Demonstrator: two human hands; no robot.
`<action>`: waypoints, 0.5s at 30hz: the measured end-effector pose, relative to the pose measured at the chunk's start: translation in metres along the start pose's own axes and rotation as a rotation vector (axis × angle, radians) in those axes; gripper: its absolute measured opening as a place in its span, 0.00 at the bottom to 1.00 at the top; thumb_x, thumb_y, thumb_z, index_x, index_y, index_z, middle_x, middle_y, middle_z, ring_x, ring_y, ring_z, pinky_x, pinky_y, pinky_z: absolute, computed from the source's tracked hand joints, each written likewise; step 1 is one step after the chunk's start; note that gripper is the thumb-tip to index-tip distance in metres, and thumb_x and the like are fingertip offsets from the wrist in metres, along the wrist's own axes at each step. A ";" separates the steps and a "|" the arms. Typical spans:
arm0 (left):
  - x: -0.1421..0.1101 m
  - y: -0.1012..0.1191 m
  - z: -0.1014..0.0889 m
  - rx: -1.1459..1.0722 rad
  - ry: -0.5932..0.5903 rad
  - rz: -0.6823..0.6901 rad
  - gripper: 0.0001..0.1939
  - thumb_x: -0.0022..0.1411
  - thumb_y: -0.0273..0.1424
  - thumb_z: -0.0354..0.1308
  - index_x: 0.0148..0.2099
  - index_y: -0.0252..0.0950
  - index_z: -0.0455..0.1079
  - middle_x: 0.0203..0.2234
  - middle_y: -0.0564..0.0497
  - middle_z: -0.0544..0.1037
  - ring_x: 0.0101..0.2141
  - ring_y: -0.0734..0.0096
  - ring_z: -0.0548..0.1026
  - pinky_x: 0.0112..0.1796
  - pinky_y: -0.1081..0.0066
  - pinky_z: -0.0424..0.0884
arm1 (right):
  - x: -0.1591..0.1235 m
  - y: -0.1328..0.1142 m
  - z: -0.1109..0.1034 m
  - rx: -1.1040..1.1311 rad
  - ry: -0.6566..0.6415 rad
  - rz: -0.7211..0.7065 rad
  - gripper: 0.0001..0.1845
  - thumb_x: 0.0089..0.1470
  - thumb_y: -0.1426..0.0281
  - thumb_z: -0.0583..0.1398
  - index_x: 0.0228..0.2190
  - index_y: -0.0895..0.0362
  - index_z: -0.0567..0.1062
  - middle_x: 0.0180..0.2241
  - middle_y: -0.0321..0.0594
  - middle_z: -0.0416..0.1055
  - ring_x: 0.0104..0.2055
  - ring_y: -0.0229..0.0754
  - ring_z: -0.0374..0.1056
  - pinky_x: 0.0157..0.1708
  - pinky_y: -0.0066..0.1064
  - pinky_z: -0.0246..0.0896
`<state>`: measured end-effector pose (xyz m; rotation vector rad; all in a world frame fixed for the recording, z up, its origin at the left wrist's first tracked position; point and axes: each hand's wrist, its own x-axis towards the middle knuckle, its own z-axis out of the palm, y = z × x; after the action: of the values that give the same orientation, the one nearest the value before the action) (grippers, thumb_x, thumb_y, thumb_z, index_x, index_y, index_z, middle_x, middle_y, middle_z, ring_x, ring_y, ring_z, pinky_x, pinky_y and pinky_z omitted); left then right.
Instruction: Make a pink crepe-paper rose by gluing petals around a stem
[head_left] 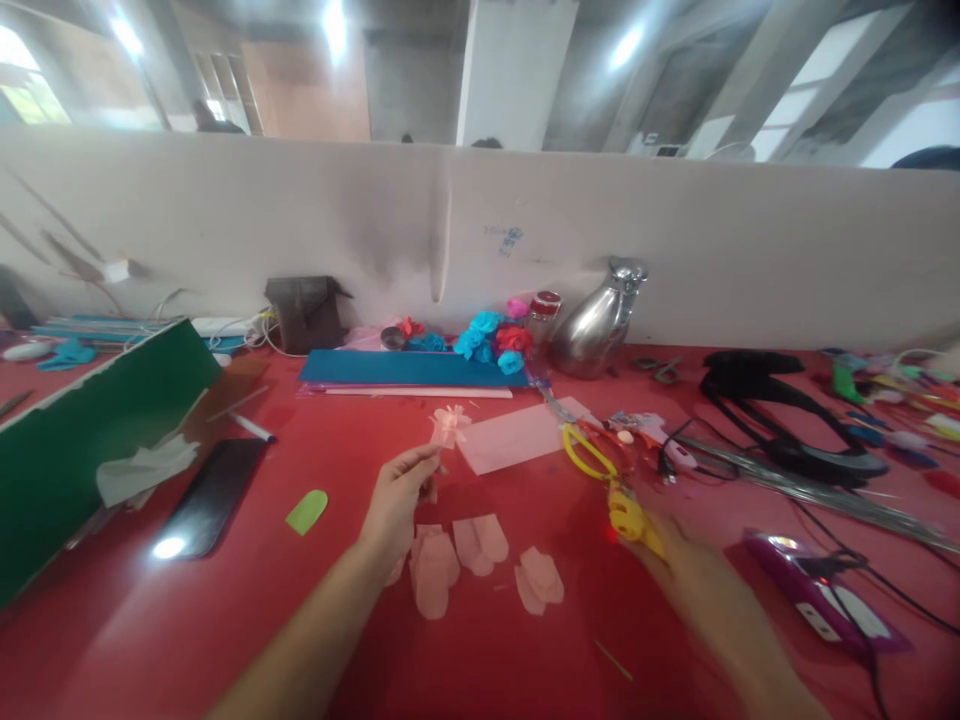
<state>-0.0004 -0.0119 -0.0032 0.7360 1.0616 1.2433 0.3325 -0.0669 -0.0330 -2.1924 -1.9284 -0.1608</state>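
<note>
My left hand [409, 487] pinches the base of a small pale pink paper flower [448, 426], held up above the red table. A yellow glue gun [628, 515], with a red light showing near it, is gripped in my right hand [675, 560], which is somewhat blurred. Just beyond it lie yellow-handled scissors [589, 452]. Cut pink paper petals [433, 570] are spread in small piles below my left hand, with another little pile [539, 580] nearer the right. A pink paper sheet [514, 436] lies behind the flower.
A lit phone [214, 497] and green board [112, 420] stand left, near a green paper piece [307, 511]. Blue and red paper flowers [495, 338], a blue sheet [405, 368] and a metal jug [600, 320] line the back. Right are a black headset-like frame [795, 420] and a purple corded device [821, 590].
</note>
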 end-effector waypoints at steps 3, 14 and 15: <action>0.001 0.001 0.000 -0.016 -0.001 0.009 0.15 0.47 0.35 0.62 0.38 0.33 0.73 0.24 0.52 0.72 0.19 0.81 0.62 0.22 0.75 0.56 | 0.000 0.008 0.005 0.014 -0.083 -0.048 0.23 0.55 0.61 0.47 0.48 0.58 0.68 0.41 0.51 0.71 0.38 0.51 0.70 0.36 0.40 0.64; -0.001 -0.003 0.003 -0.025 0.003 0.037 0.16 0.49 0.34 0.61 0.41 0.33 0.73 0.23 0.53 0.72 0.19 0.82 0.61 0.23 0.76 0.57 | -0.003 -0.135 -0.045 0.613 -0.028 -0.216 0.13 0.55 0.66 0.51 0.39 0.53 0.73 0.41 0.43 0.72 0.43 0.45 0.68 0.43 0.37 0.63; -0.001 -0.003 0.003 -0.037 0.002 0.036 0.16 0.49 0.33 0.61 0.41 0.33 0.73 0.22 0.53 0.71 0.19 0.82 0.61 0.23 0.76 0.57 | 0.002 -0.155 -0.045 0.722 -0.081 -0.204 0.12 0.55 0.65 0.52 0.37 0.53 0.73 0.39 0.41 0.73 0.40 0.43 0.69 0.40 0.34 0.64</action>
<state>0.0037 -0.0133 -0.0048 0.7292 1.0280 1.2915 0.1824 -0.0576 0.0245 -1.5449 -1.8477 0.5197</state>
